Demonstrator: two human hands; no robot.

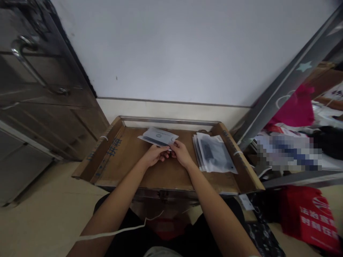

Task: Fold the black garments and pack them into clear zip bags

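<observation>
Frosted-white plastic in hand: pinches a flat printed pouch (160, 134) near its right-hand corner, with thumbs and fingers of left hand (156, 156) and right hand (181, 153) close together in a light grip, above the middle of a cardboard tray (128, 166). Seems partway along, to judge by the layout: one pouch in the grip, several more lying overlapped in a stack (218, 153) at the tray's right side, perhaps dealt with. Cannot tell whether sealed or open, nor how many left to handle. On the held pouch, a round emblem and fine print, too small to read. At the tray's left side, blue Chinese characters, seemingly including 箱. Farther out, low at right, white lettering on a red bag (292, 205), partly legible: 法治, 时刻在.
</observation>
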